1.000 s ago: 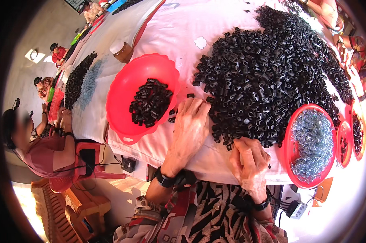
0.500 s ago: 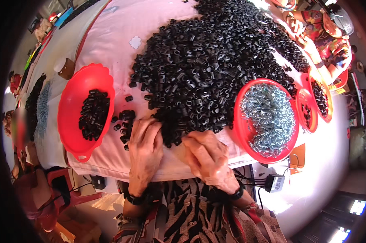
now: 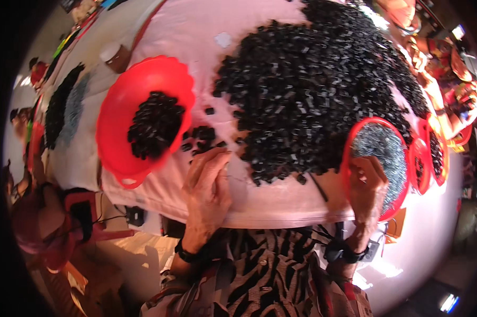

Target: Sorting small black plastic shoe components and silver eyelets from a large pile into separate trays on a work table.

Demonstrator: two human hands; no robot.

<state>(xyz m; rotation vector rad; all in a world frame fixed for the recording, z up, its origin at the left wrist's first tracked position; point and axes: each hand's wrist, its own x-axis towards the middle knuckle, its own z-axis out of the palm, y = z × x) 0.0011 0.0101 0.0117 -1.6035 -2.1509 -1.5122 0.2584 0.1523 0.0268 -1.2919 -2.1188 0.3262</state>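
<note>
My left hand (image 3: 209,182) rests at the near side of a small cluster of black plastic pieces (image 3: 203,138), its fingers bent and pressed together. Whatever they may hold is hidden. My right hand (image 3: 369,185) is at the left part of a red bowl of small silvery metal pieces (image 3: 383,145), with its fingers curled inward; what is in them cannot be made out. A thin dark stick (image 3: 319,188) lies on the pink cloth between the hands. Beyond them spreads a large heap of short black hollow plastic pieces (image 3: 301,100).
To the left stands a red scalloped basin (image 3: 117,121) partly filled with black pieces (image 3: 155,124). A brown cup-like container (image 3: 116,57) is behind it. More red bowls (image 3: 420,164) stand at the right, near another person's arm (image 3: 441,108). Pink cloth (image 3: 270,203) covers the table.
My right hand has moved right, from the heap's near edge to the bowl of metal pieces. My left hand stays by the small cluster. The view has shifted; the thin dark stick now shows.
</note>
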